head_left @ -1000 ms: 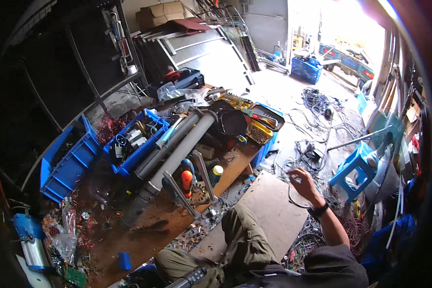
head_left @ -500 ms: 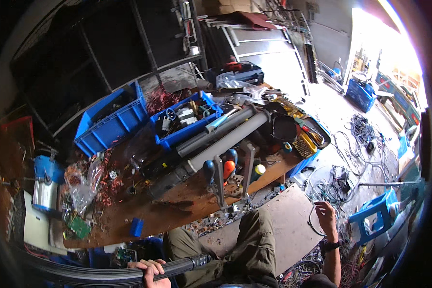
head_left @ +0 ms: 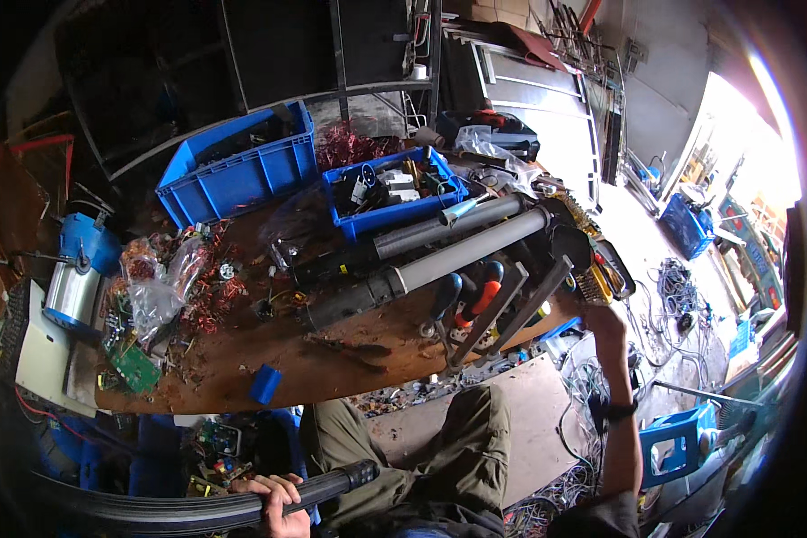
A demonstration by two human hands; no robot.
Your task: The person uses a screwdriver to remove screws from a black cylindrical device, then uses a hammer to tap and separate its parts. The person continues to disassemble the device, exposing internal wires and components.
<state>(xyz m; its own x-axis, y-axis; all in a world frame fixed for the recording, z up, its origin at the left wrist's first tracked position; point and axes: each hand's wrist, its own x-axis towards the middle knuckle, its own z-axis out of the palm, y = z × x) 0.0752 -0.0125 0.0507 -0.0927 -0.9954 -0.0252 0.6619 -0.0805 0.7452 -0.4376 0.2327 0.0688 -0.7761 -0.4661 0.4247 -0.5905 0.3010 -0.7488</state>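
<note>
My left hand (head_left: 276, 504) is wrapped round a long black ribbed bar (head_left: 197, 509) with a dark end piece, lying across my lap at the lower left. My right hand (head_left: 606, 325) reaches out to the right end of the wooden workbench (head_left: 242, 350), beside a yellow tool case (head_left: 594, 287) and a dark rounded container (head_left: 568, 247). Its fingers are lost in shadow against those things. Left of it stand two upright grey metal bars (head_left: 533, 305), with orange-and-blue handled tools (head_left: 484, 291) next to them. Red-handled pliers (head_left: 345, 346) lie on the bench.
Two thick tubes (head_left: 475, 249) lie across the bench before a blue bin (head_left: 341, 220) of parts. A larger blue crate (head_left: 242, 184) stands behind left. Copper scraps and a green circuit board (head_left: 136, 368) lie at left. Tangled cables (head_left: 681, 291) and a blue stool (head_left: 677, 453) occupy the right floor.
My right hand has moved forward from beside my knee to the bench's right end. The left hand keeps its grip on the black bar. The view has shifted.
</note>
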